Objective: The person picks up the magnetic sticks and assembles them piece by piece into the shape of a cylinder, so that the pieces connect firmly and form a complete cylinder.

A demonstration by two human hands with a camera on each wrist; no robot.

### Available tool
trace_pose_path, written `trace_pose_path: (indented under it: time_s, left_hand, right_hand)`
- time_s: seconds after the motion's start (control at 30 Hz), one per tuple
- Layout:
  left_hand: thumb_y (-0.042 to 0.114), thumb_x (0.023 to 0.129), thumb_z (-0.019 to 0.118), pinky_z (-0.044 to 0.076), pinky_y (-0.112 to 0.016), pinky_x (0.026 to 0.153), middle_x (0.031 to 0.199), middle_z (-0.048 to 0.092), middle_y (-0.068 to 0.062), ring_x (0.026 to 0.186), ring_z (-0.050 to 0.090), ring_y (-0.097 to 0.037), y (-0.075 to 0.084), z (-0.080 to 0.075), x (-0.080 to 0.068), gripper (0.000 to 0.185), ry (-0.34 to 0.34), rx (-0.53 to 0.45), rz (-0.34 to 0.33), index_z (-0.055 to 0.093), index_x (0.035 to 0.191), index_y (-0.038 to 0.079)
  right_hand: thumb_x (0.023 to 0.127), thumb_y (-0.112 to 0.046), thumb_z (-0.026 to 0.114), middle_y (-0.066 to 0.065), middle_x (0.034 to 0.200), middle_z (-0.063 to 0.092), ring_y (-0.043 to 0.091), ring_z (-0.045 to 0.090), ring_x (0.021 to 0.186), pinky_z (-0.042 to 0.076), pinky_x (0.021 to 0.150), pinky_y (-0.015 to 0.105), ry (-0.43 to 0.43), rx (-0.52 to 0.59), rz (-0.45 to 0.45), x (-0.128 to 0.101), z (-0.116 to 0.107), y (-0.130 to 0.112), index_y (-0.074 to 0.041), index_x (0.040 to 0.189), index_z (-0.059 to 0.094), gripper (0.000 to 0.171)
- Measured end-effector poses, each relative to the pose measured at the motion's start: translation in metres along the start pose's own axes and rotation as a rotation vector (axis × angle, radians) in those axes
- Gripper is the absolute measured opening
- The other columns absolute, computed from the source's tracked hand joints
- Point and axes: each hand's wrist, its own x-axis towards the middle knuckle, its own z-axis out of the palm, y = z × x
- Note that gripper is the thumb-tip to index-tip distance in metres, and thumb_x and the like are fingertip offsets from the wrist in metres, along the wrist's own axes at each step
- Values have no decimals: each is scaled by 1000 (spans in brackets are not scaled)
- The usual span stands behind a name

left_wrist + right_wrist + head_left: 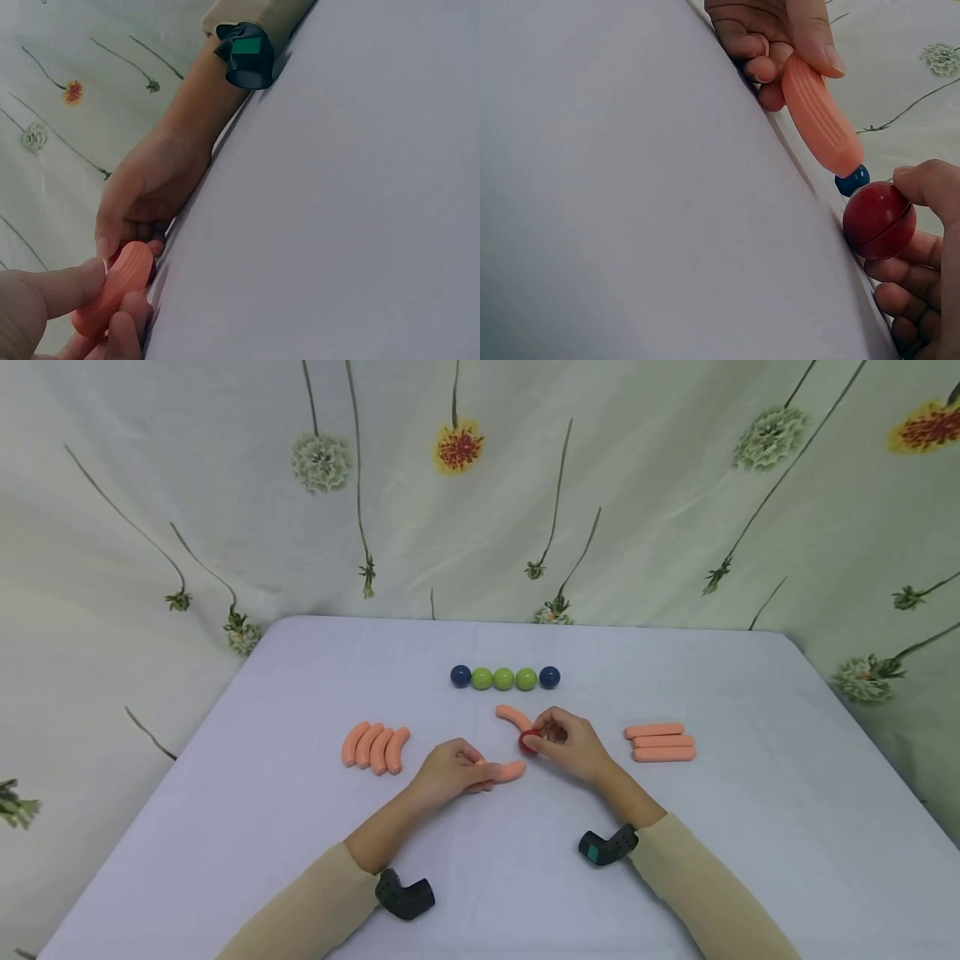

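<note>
Between its thumb and fingers my left hand (453, 768) pinches a curved orange-pink toy sausage (512, 771), ridged along its side in the right wrist view (817, 112). My right hand (573, 745) holds a glossy red ball (528, 742) with thumb and fingertips; a seam line runs round the ball in the right wrist view (880, 220). The held sausage's free end points toward the ball, slightly apart from it in the head view. Another curved sausage (513, 717) lies just behind the ball, its near end close to my right fingers; whether they touch it cannot be told.
Beyond the hands, a row of green balls (504, 679) has a dark blue ball (461, 676) at the left end and another (550, 677) at the right. Several curved sausages (376, 748) lie at left, three straight ones (663, 742) at right, on a white-covered table (315, 677).
</note>
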Motion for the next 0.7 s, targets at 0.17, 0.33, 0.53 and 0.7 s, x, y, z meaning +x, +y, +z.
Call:
trace_pose_path:
  time_s: [0.17,0.33,0.53,0.7]
  left_hand:
    - [21,82,80,47,-21,58,68,69,-9,60,65,-12,0,7,2,35,27,-34,25,50,85,5]
    - [23,84,78,42,-22,55,67,69,-7,60,62,-11,0,11,-1,33,57,17,88,50,83,6]
    - [25,85,77,38,-22,53,65,68,-4,58,59,-10,-2,14,-2,31,75,62,117,51,83,7]
    - [27,86,76,37,-23,52,64,67,-3,57,57,-10,0,16,-2,31,87,89,122,52,84,7]
  right_hand:
    - [89,-20,73,1,81,58,18,49,75,39,65,26,0,2,1,0,1,-2,-6,96,63,19]
    - [89,-20,73,1,81,58,18,49,74,39,65,26,0,7,-5,2,1,-2,-5,96,63,19]
    - [89,-20,72,1,80,57,18,49,74,39,65,26,-3,13,-4,0,1,-2,-5,96,63,19]
    - [89,-20,73,1,80,57,19,49,74,39,64,25,-1,13,-1,0,1,0,-5,96,64,19]
